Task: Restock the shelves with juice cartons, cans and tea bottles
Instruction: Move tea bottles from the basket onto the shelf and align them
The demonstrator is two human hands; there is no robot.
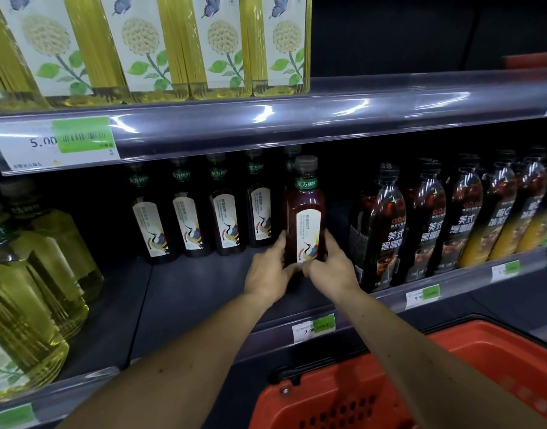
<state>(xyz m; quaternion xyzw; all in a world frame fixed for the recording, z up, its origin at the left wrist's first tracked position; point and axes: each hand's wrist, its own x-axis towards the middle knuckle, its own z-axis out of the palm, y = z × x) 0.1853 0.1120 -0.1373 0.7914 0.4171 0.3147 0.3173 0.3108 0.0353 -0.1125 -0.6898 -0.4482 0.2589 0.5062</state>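
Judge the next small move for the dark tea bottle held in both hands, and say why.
Probably slide the held tea bottle straight back and let go. The left hand and right hand grip its base, upright, label forward, at the right end of the row of matching bottles, which stands farther back. The bare shelf looks clear behind it, and the coffee bottles stay apart on the right.

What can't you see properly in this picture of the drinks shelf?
- Bottom of the held tea bottle: head view, hidden behind the left hand and right hand.
- Inside of the red basket: cut off by the bottom edge.
- Barcode on the price tag: blurred.
- Back of the top shelf: too dark.
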